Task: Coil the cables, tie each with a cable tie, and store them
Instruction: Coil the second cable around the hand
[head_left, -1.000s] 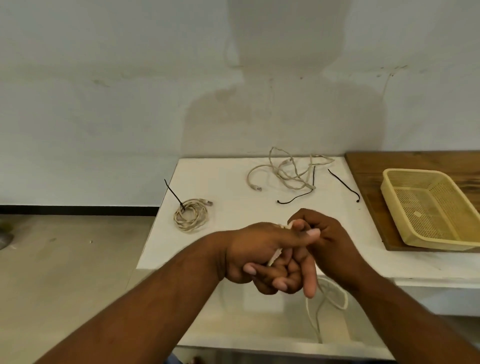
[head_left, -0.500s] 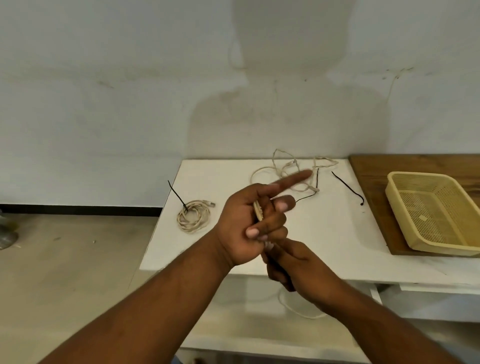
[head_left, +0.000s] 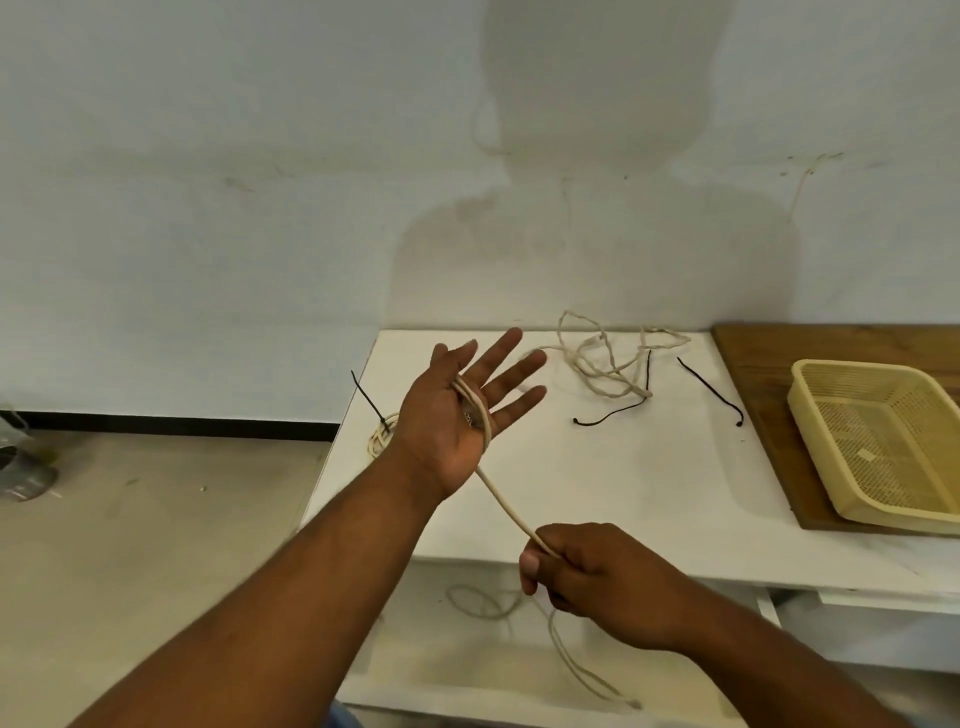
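- The left hand (head_left: 467, 410) is held up with its palm showing and its fingers straight and spread; it seems to serve as a form to wind on; turns of the pale cable (head_left: 506, 506) lie across the palm and pass round its edge.
- The right hand (head_left: 587, 577), lower and nearer the body, pinches the same cable between thumb and curled fingers; the stretch between the two hands runs straight and taut, probably to keep each turn snug; the slack drops below this hand toward a lower shelf, so plenty is likely left to wind.
- Beyond the left fingertips a loose cable (head_left: 602, 364) lies tangled on the table (head_left: 623, 493); two black cable ties (head_left: 608, 415) lie just beside it, handy for binding.
- Behind the left wrist, partly hidden, is a tied coil (head_left: 376, 439); its tie sticks up.
- Well to the right of both hands a basket (head_left: 862, 365) sits on a wooden board (head_left: 753, 364); it is probably where the coils will go.
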